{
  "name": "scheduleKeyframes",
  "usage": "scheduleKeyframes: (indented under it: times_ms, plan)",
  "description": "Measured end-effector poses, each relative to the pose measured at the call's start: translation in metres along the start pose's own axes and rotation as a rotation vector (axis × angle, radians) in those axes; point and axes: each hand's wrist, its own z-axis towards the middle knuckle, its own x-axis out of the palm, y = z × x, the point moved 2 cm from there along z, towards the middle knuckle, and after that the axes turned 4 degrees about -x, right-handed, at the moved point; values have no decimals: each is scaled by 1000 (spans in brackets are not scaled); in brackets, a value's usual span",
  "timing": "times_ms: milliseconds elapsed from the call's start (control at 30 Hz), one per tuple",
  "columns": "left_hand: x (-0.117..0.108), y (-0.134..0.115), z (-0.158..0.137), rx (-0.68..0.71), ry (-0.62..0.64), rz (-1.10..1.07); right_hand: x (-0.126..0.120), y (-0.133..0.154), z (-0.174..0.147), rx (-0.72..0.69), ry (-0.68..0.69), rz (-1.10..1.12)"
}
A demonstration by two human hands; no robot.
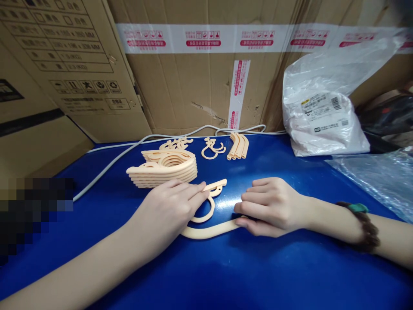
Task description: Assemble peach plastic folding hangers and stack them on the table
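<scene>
Peach plastic hanger (206, 230) pressed on the blue table (258, 275)

It is pinned flat under the open left hand (167, 211); its end is pinched by the curled right hand (271, 206).

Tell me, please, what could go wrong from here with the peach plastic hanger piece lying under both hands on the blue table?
1. The left hand and right hand both press the thin hanger piece; uneven pressure could bend or snap it.
2. The stack of hanger pieces sits just beyond the left fingers; a push forward might topple it.
3. The loose hooks lie near the white cable and could snag on it.
</scene>
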Motion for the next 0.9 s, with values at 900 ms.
scheduleKeyframes:
  times_ms: [900]
  plan:
    - [1, 1, -5, 45, 48, 81, -2, -9, -1, 160, 35, 132]
